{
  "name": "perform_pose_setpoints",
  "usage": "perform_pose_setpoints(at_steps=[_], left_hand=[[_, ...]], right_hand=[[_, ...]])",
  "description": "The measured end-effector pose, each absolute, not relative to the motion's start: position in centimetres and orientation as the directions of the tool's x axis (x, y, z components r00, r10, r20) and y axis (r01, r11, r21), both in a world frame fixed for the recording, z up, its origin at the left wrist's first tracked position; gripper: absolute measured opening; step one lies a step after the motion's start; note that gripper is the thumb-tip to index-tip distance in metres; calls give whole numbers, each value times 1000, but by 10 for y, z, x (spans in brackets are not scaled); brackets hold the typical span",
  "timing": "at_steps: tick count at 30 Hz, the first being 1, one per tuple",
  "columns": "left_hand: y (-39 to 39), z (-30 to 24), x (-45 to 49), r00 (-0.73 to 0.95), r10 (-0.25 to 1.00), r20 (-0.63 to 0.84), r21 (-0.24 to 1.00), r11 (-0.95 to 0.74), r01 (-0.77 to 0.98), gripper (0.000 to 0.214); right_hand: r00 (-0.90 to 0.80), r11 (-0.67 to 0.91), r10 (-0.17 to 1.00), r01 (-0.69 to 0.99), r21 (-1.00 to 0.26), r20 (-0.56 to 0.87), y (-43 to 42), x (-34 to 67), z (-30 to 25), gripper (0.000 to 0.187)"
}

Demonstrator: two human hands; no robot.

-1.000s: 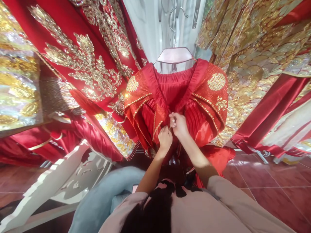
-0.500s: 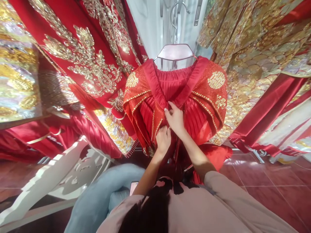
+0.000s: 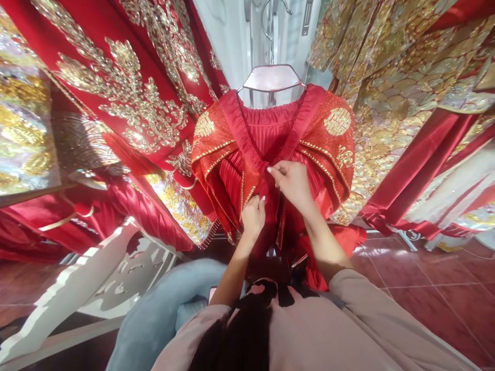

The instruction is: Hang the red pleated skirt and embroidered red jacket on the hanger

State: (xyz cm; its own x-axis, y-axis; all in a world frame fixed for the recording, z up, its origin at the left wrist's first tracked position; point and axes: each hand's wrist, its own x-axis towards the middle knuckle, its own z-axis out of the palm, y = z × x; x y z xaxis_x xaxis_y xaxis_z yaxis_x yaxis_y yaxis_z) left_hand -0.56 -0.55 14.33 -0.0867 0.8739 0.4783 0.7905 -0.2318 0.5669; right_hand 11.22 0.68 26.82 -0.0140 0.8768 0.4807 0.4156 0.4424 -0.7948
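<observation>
A red cape-like garment (image 3: 228,159) with gold embroidery and beaded edges hangs from a wire hanger (image 3: 273,78) straight ahead. Over a pleated red layer, its gathered neckline comes to a V at the front. My left hand (image 3: 253,215) is closed on the front edge of the garment, below the V. Higher and to the right, my right hand (image 3: 291,181) pinches the red cloth at the point of the V between thumb and forefinger. The exact fold in each grip is partly hidden by my fingers.
A red garment with gold sequin sprays (image 3: 143,98) hangs at left. Gold scale-patterned garments (image 3: 394,123) hang at right. A white carved frame (image 3: 88,278) stands at lower left. Red tiles (image 3: 425,268) cover the floor. Red cloth (image 3: 340,242) hangs low beside my right forearm.
My right hand has shifted right and turned, its fingers now pinching at the neckline point. My left hand has moved slightly left. The whole view has shifted a little.
</observation>
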Motion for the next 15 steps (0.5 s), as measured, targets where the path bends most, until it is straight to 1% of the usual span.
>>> perform_pose_setpoints(at_steps=[2, 4, 6, 8, 10, 12, 13, 15], left_hand=[[-2, 147, -11, -94, 884, 459, 546, -197, 814, 31], [2, 150, -15, -108, 900, 423, 537, -153, 830, 30], [5, 152, -18, -114, 915, 386, 557, -133, 819, 31], [5, 151, -18, -120, 910, 396, 618, -167, 769, 31], [1, 147, -14, -171, 860, 481, 697, -257, 669, 35], [-5, 145, -8, -242, 787, 568, 753, -378, 539, 40], [-8, 144, -4, -249, 776, 579, 777, -432, 458, 42], [-10, 147, 6, -192, 812, 551, 826, -498, 263, 47]], right_hand=[[-41, 441, 875, 479, -759, 483, -8, 121, 266, 28], [-66, 407, 896, 521, -750, 440, -20, 125, 255, 28], [-81, 362, 924, 504, -784, 374, -25, 124, 239, 29], [-96, 336, 939, 454, -825, 329, -26, 119, 223, 31], [-87, 335, 940, 424, -842, 330, -25, 113, 214, 32], [-72, 358, 929, 412, -838, 362, -26, 108, 212, 28], [-70, 372, 924, 404, -836, 377, -28, 107, 213, 25], [-72, 393, 914, 402, -827, 399, -32, 105, 216, 22]])
